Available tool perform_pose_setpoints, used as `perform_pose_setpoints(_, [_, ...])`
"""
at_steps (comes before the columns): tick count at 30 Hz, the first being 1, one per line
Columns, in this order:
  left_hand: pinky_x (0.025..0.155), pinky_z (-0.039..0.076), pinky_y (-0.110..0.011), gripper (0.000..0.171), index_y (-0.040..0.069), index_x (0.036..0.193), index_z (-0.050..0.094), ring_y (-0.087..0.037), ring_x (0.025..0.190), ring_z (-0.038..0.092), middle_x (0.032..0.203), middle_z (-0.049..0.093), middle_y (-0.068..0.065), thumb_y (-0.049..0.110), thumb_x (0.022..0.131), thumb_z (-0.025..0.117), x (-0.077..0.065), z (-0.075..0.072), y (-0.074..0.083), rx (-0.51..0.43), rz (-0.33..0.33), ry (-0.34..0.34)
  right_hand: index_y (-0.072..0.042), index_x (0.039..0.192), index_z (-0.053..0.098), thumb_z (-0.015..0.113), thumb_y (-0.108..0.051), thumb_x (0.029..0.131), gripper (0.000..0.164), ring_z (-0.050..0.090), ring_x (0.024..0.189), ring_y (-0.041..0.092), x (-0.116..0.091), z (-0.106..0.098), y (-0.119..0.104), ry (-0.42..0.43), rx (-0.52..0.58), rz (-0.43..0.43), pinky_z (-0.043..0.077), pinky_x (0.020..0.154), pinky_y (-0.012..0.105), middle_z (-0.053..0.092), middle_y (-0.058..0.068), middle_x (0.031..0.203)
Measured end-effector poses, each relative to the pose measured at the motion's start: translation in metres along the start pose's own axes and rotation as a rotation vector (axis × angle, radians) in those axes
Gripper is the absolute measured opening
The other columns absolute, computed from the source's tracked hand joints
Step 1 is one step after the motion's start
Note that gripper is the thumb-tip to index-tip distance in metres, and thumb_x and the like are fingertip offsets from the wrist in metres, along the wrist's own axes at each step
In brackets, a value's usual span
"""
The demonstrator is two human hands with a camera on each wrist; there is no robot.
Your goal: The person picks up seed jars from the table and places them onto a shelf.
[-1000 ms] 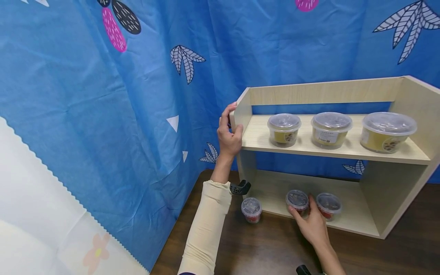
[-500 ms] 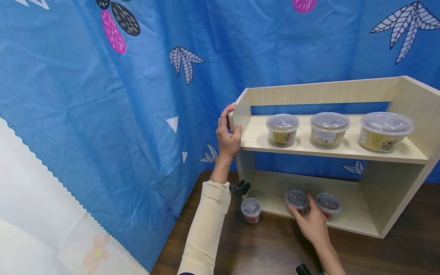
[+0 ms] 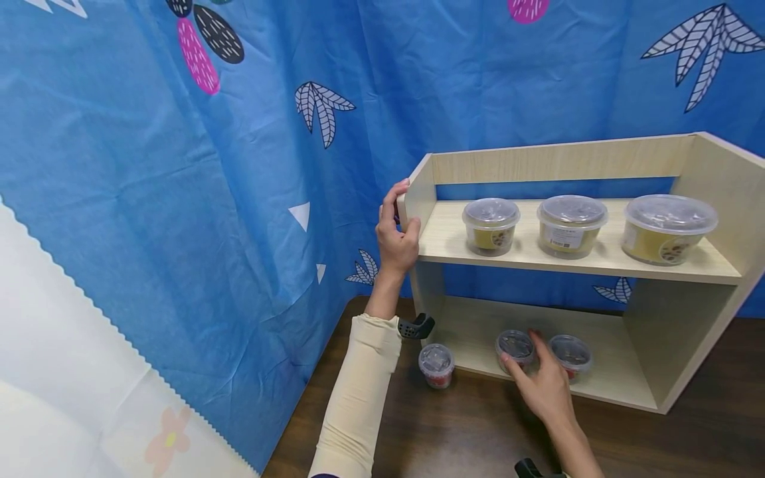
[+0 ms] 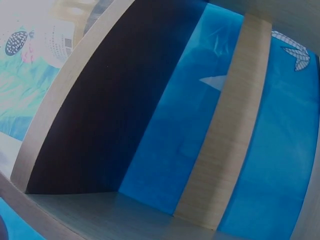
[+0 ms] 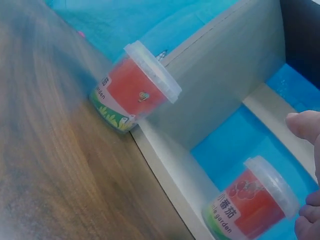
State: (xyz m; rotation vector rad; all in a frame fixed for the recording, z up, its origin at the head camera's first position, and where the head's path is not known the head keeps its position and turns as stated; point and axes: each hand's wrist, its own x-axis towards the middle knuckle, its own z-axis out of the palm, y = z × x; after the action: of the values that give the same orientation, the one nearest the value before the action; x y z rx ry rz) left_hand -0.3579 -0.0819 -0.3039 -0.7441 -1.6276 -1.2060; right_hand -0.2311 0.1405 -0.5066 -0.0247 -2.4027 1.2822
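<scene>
My left hand (image 3: 397, 232) grips the upper left side panel of a pale wooden shelf unit (image 3: 580, 269), thumb on its inner side. On the lower shelf, my right hand (image 3: 545, 382) spreads thumb and forefinger at a small lidded plastic cup (image 3: 514, 348) with a red tomato label. In the right wrist view this cup (image 5: 250, 200) stands with several fingertips (image 5: 305, 125) above or beside its lid, apart from it as far as I can see. A second such cup (image 3: 570, 356) is just right of the hand. A third (image 3: 437, 365) stands on the table by the unit's left front corner.
Three larger lidded tubs with yellow labels stand on the upper shelf: left (image 3: 491, 227), middle (image 3: 572, 227) and right (image 3: 668, 230). The brown wooden table (image 3: 442, 431) extends in front. A blue printed curtain (image 3: 239, 232) hangs behind and left.
The right forefinger has shifted slightly up and left over the middle cup's lid, away from the right cup. The left hand and all the cups stay in place.
</scene>
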Motion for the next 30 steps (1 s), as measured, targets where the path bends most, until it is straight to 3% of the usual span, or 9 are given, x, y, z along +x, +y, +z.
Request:
perform_pose_setpoints(10, [0.09,0.047,-0.045,0.054,0.0,0.133,0.05,-0.034,0.12,0.05,0.14,0.053,-0.018,-0.012,0.08,0.054,0.002,-0.003,0.001,-0.032,0.025,0.01,0.001,0.139,0.049,0.076,-0.026,0.084,0.067,0.043,0.126,0.053,-0.001,-0.004,-0.011,0.058,0.035,-0.039,0.03,0.093,0.066,0.047,0.031,0.14])
perform_pose_setpoints(20, [0.089,0.046,-0.04,0.051,0.002,0.132,0.051,-0.028,0.118,0.05,0.14,0.053,-0.013,-0.005,0.082,0.053,0.001,-0.004,0.002,-0.006,-0.007,-0.001,-0.002,0.141,0.048,0.075,-0.03,0.086,0.068,0.045,0.123,0.055,-0.002,-0.009,-0.02,0.02,0.016,-0.022,0.028,0.092,0.067,0.048,0.032,0.14])
perform_pose_setpoints(30, [0.09,0.046,-0.042,0.052,0.003,0.132,0.051,-0.03,0.118,0.051,0.14,0.054,-0.014,-0.008,0.081,0.054,0.001,-0.001,0.0,-0.018,0.004,0.001,-0.002,0.141,0.049,0.076,-0.03,0.085,0.068,0.053,0.115,0.054,-0.004,-0.011,-0.024,0.023,-0.009,-0.067,0.036,0.089,0.065,0.051,0.032,0.136])
